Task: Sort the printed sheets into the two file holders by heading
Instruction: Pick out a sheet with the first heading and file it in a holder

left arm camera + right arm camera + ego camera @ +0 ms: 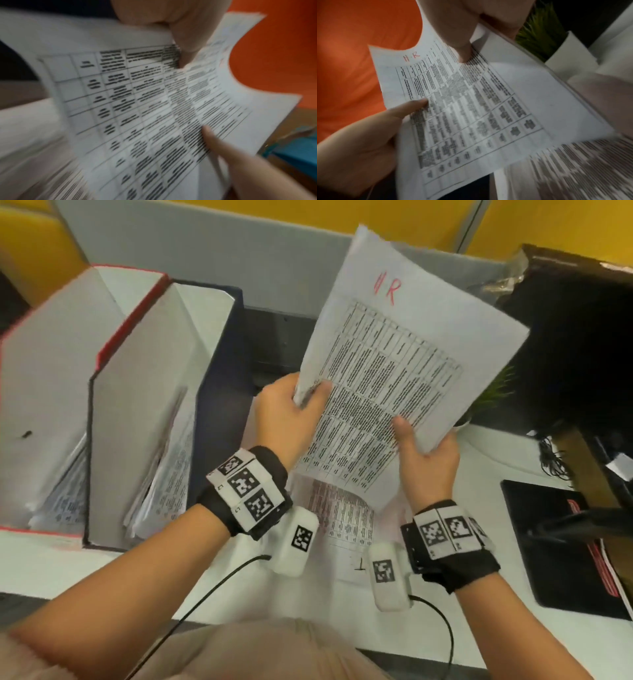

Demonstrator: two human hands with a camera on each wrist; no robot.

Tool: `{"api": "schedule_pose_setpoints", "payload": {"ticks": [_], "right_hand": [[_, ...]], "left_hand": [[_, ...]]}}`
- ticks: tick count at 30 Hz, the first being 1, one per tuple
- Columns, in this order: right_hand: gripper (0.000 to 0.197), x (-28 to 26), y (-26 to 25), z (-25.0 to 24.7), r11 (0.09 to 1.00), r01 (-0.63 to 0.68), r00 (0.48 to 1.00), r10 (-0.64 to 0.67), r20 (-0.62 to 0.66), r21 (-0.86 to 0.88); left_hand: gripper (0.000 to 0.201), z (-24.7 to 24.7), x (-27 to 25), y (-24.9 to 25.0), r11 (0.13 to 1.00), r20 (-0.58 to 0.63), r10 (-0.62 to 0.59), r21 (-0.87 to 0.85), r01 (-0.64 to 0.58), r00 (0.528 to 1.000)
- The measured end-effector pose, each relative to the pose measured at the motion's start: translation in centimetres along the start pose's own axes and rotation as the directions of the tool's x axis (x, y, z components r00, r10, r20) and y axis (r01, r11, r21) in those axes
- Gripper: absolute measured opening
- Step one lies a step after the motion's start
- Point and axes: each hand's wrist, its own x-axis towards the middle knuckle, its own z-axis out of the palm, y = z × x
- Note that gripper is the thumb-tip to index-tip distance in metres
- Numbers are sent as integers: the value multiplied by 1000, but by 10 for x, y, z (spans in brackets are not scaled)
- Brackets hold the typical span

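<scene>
From the head camera, your left hand pinches the left edge of a white printed sheet with a table of black text and a red handwritten "HR" heading, thumb on the printed face and fingers curled behind. Your right hand pinches the same sheet at its lower right edge, thumb on top. The sheet is held tilted in the air above the white tabletop, to the right of the dark navy cardboard file holder. Just left of that holder, touching it, stands a red-edged white cardboard file holder; both already contain papers. Below the held sheet, more printed sheets lie flat on the tabletop. To the right of the held sheet sit a small green plant and a black pad with red stripes.

From the left wrist, your left thumb presses on the blurred table print of the sheet, while your right thumb lies on its lower part.

From the right wrist, the red heading shows near the far end of the sheet; your right thumb and left thumb both clamp it, with the plant beyond.
</scene>
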Motion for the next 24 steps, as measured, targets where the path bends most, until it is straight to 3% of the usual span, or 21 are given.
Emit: {"api": "schedule_pose_setpoints", "payload": {"ticks": [3, 7, 9, 13, 17, 21, 24], "right_hand": [[35, 4, -5, -4, 998, 60, 990, -57, 133, -15], [40, -4, 17, -15, 990, -22, 967, 56, 250, -138], [40, -10, 35, -21, 968, -87, 958, 146, 248, -235], [46, -18, 67, -31, 888, -153, 948, 256, 190, -433], [65, -24, 88, -41, 713, -164, 939, 324, 113, -682], [93, -31, 105, -43, 569, -239, 894, 444, 50, -787], [104, -36, 112, -41, 502, -256, 864, 503, 38, -826]], "left_hand": [[32, -44, 22, 34, 989, -14, 77, 127, -75, 997], [20, -129, 44, 58, 977, -34, 45, 208, -37, 998], [26, -175, 49, 56, 965, -61, -26, 261, 41, 998], [19, -248, 46, 38, 925, -180, -176, 307, 225, 968], [18, -300, 40, 17, 865, -296, -278, 337, 372, 914], [17, -324, 40, -8, 772, -381, -328, 420, 477, 865], [20, -317, 44, -26, 647, -375, -327, 580, 495, 868]]}}
